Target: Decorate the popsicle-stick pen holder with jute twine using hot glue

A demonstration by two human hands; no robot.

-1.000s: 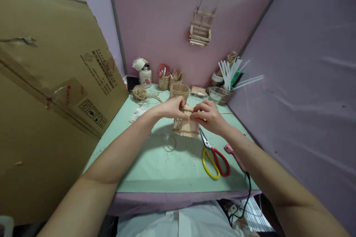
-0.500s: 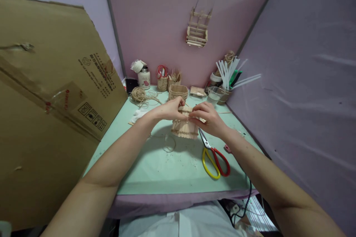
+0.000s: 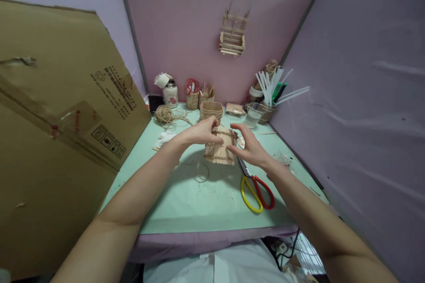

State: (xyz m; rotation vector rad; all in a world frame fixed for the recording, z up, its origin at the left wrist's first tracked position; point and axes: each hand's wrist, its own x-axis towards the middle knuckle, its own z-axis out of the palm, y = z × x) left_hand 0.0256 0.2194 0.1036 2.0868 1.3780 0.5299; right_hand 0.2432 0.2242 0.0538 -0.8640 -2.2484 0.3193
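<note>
A small basket of wooden craft sticks [image 3: 220,152], trimmed with braided cord near its top and bottom edges, is held over the table. My left hand [image 3: 206,131] grips its upper left side, thumb on the front and fingers over the rim. At the basket's right side is my right hand [image 3: 247,143], thumb and fingers spread apart around that edge; whether the thumb touches it I cannot tell. Scissors [image 3: 257,190] with one yellow and one red handle lie just right of the basket, blades partly hidden. A loose loop of twine [image 3: 202,172] lies below left.
Behind stand another stick basket [image 3: 211,109], a twine coil [image 3: 164,115], a white jar [image 3: 171,95] and a clear cup [image 3: 253,116]. White glue sticks [image 3: 270,86] rise at back right. A cardboard box [image 3: 66,132] borders the left; a small stick swing [image 3: 232,42] hangs on the wall.
My right hand has opened and drawn slightly right, away from the basket's front where its fingers were pinched. My left hand keeps its grip. The view has shifted slightly.
</note>
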